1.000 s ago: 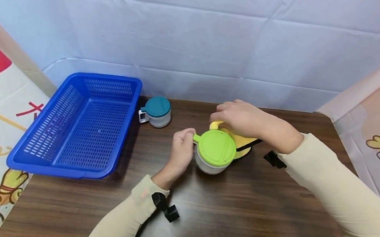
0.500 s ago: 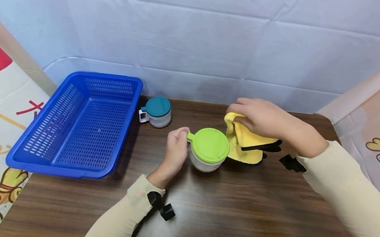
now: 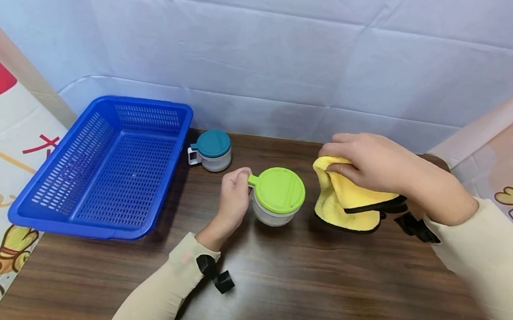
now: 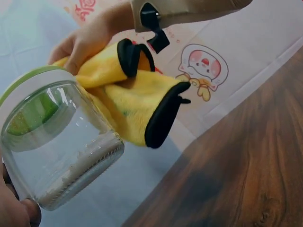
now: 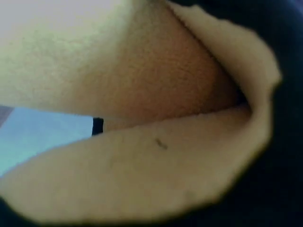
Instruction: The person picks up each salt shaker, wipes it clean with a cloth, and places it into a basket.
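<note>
My left hand [image 3: 234, 197] grips the handle of a clear glass seasoning jar [image 4: 61, 142] with a lime-green lid [image 3: 279, 190]. Seen from the left wrist, the jar looks raised above the table, and a pale substance lies along its bottom. To the right of the jar, my right hand [image 3: 365, 158] pinches a folded yellow cloth [image 3: 347, 210] with black edging, which hangs below the fingers. A gap separates cloth and jar in the head view. The right wrist view is mostly filled by blurred skin, so the fingers there cannot be made out.
A second jar with a teal lid [image 3: 213, 144] stands near the table's back edge. Left of it sits a blue perforated plastic basket [image 3: 156, 222]. Behind the wooden table [image 3: 300, 294] hangs a pale cloth backdrop [image 3: 264, 55].
My right hand has drawn the yellow cloth away from the jar, rightward and slightly toward me. The left hand has shifted the green-lidded jar slightly left and away from me.
</note>
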`<state>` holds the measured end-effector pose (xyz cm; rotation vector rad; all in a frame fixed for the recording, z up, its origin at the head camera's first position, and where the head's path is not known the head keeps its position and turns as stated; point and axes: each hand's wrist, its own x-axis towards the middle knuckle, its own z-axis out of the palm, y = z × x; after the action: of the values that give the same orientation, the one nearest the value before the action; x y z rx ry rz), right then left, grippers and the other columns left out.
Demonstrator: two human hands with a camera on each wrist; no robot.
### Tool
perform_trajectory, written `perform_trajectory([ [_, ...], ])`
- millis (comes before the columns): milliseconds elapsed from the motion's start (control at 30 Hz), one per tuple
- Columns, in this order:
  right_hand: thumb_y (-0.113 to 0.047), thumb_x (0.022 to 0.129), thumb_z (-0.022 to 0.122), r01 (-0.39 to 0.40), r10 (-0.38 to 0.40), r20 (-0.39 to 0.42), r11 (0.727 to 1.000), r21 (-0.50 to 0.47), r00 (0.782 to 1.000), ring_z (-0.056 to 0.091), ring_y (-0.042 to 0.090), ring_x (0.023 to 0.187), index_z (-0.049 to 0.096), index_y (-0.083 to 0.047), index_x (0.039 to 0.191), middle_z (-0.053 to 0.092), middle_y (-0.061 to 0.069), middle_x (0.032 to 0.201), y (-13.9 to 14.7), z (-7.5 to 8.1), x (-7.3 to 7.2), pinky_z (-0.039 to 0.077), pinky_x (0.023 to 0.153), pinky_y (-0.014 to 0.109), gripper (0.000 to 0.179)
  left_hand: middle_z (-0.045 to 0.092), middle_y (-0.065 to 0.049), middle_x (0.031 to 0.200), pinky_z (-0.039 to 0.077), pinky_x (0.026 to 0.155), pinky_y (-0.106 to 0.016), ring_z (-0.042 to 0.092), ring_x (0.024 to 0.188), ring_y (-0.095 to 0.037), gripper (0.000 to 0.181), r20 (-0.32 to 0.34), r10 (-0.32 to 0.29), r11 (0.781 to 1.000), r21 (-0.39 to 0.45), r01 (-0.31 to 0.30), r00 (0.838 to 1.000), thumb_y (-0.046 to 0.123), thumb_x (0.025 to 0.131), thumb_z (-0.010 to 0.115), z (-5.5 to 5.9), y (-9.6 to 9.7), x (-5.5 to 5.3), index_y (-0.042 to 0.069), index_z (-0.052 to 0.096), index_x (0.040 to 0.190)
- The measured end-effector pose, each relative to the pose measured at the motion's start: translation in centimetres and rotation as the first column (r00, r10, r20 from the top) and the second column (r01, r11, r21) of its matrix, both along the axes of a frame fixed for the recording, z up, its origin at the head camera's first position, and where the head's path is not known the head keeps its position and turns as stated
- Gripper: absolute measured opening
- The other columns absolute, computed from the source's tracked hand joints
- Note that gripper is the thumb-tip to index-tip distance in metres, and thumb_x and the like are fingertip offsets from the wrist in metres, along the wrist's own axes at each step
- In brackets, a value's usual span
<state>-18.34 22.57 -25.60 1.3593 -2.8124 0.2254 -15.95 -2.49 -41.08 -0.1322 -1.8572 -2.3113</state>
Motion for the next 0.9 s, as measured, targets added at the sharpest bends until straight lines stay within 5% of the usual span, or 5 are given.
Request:
perform_trajectory([
  [467, -0.02, 0.091, 0.076, -0.101, 0.102, -0.003, 0.991, 0.092, 0.995, 0.04, 0.007, 0.061, 0.057, -0.029, 0.085, 0.042, -0.014, 0.076, -3.0, 2.9, 2.3, 0.04, 0.059, 0.03, 0.022, 0.029, 0.004, 0.055, 0.023, 0.047, -0.021, 0.028, 0.049, -0.011, 0.035, 0.01, 0.012, 1.0, -0.008, -0.012, 1.0, 0.0, 0.092, 0.035, 0.2, 0.6, -0.2, 0.011, 0.036, 0.059],
  [900, -0.02, 0.088, 0.078, -0.19, 0.194, -0.013, 0.97, 0.149, 0.981, 0.036, 0.012, 0.055, 0.056, -0.021, 0.081, 0.041, -0.008, 0.072, -7.0, 2.9, 3.6, 0.038, 0.055, 0.032, 0.024, 0.03, 0.003, 0.055, 0.023, 0.048, -0.021, 0.029, 0.05, -0.01, 0.035, 0.006, 0.014, 0.999, -0.031, -0.014, 1.0, 0.0, 0.091, 0.036, 0.3, 1.1, 0.0, 0.01, 0.037, 0.058],
])
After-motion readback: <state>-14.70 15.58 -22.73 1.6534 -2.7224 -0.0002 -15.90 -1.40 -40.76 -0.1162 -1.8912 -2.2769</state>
